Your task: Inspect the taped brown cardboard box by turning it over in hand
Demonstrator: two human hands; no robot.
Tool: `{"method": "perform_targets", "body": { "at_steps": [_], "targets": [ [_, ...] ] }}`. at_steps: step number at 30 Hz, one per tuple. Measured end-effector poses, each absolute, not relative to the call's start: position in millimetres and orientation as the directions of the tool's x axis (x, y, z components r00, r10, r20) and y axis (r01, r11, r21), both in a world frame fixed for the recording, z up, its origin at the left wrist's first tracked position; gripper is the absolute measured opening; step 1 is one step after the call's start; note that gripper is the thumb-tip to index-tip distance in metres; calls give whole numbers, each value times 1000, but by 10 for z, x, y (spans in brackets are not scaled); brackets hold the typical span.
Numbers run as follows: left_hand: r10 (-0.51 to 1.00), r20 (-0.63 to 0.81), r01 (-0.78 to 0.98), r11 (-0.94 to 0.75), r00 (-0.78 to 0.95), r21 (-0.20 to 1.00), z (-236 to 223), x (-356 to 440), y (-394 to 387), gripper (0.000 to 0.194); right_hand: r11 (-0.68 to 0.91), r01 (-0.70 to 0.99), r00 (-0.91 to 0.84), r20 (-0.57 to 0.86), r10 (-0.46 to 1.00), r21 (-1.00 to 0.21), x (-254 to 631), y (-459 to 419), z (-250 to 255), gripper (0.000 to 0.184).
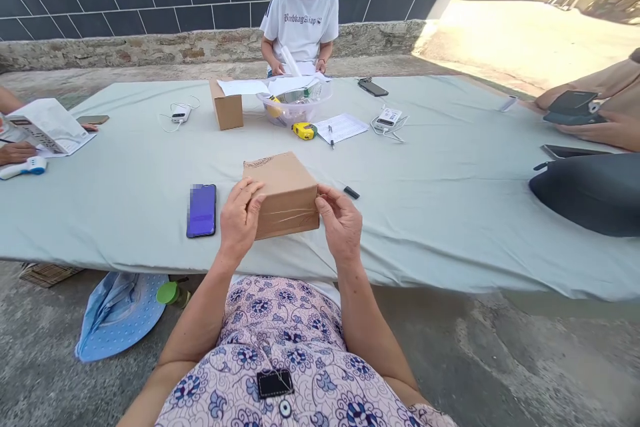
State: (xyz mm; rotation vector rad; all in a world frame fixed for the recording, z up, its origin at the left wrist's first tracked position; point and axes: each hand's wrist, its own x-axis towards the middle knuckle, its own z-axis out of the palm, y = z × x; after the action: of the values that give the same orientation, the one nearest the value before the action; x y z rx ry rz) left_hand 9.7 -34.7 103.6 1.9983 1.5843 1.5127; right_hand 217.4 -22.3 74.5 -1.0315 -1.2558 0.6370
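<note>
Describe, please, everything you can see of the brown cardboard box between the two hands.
The brown cardboard box looks closed, with dark marks along its top's far left edge and thin pale lines, perhaps string, across its near side. Turned slightly, it is over the pale cloth-covered table; whether it rests there is unclear. The left hand grips its left side; the right hand touches its near right corner.

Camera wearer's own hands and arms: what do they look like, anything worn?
Left hand and right hand both bare: no gloves or watch visible. Forearms uncovered. Pale pink fabric sleeve with blue floral print shows by the right arm; left sleeve out of view.
</note>
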Motion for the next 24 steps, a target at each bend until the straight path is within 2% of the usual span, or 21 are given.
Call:
{"method": "perform_targets", "body": {
  "at_steps": [3, 6, 12, 17, 24],
  "targets": [
    [761, 611, 582, -400, -220, 708, 1034, 25, -335, 47, 471, 178, 188, 500, 845, -864, 2117, -211, 722, 28],
    [737, 582, 508, -375, -345, 776, 1011, -65, -322, 46, 480, 140, 145, 498, 855, -866, 2076, -171, 634, 28],
    [780, 455, 310, -346, -430, 886, 952, -51, -321, 51, 485, 50, 195, 485, 852, -873, 2062, -174, 585, 31],
    [897, 303, 150, -268, -322, 952, 896, 99, -339, 55, 515, 77, 303, 513, 803, -853, 2149, -230, 659, 31],
    [990, 139, 292, -126, -24, 948, 991, 163, -452, 65, 625, 217, 256, 661, 705, -750, 2185, -292, 738, 41]
  ]
}}
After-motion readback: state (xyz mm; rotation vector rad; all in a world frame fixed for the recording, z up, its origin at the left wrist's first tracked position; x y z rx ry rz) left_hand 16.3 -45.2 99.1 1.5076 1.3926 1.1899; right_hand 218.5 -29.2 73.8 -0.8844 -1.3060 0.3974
